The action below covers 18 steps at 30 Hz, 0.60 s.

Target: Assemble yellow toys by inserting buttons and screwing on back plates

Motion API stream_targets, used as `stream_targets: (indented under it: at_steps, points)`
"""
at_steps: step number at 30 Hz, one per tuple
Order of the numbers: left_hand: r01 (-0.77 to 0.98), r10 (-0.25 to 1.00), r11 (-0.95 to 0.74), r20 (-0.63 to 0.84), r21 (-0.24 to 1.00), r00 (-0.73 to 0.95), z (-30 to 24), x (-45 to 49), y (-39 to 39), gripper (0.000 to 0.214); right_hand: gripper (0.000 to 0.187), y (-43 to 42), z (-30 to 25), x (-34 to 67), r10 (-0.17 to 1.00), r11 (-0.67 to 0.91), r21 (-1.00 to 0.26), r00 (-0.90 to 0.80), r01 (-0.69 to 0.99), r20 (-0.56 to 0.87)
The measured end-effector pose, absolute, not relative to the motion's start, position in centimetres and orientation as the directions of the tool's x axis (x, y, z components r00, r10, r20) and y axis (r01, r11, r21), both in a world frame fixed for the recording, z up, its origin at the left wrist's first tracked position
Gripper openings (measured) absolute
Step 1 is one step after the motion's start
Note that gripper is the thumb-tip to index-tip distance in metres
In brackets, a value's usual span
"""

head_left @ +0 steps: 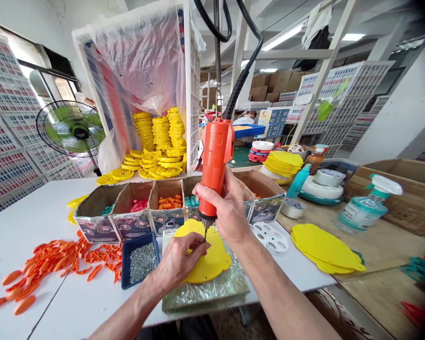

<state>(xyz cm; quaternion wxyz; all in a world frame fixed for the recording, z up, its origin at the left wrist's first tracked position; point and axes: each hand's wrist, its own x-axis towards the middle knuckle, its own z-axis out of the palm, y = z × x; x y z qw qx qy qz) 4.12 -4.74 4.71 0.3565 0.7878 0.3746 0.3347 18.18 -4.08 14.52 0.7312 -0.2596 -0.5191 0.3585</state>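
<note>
My right hand (230,205) is wrapped round an orange electric screwdriver (214,160), which hangs upright from a spring and a black cable. Its bit points down at a yellow plastic plate (212,262) with a scalloped rim. Beside the bit tip, the thumb and fingers of my left hand (184,257) are pinched together over the plate; whatever sits between them is too small to make out. Under the plate lies a plastic-wrapped block (212,293). Left of it stands a dark blue tray (125,264) full of small silver screws (142,262).
Behind the block runs a row of cardboard bins (134,231) with small coloured parts. Loose orange pieces (56,257) spread across the left. On the right are yellow plates (322,248), a white wheel-like part (269,236) and a spray bottle (364,205). Yellow parts (161,137) are stacked behind.
</note>
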Motion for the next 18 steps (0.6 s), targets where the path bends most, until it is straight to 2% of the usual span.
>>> stream_targets:
  at_steps: [6, 13, 18]
  points:
    - [0.408, 0.823, -0.476, 0.231, 0.779, 0.519, 4.6, 4.2, -4.7, 0.018, 0.028, -4.1, 14.2, 18.3, 0.804, 0.595, -0.764, 0.191, -0.25, 0.564]
    - [0.469, 0.815, -0.488, 0.192, 0.736, 0.547, 6.1, 4.4, -4.6, 0.016, 0.044, -4.4, 14.1, 18.1, 0.803, 0.595, -0.768, 0.199, -0.236, 0.561]
    - [0.501, 0.809, -0.498, 0.173, 0.708, 0.561, 6.7, 4.4, -4.7, 0.017, 0.036, -4.4, 14.0, 18.3, 0.796, 0.604, -0.771, 0.178, -0.2, 0.578]
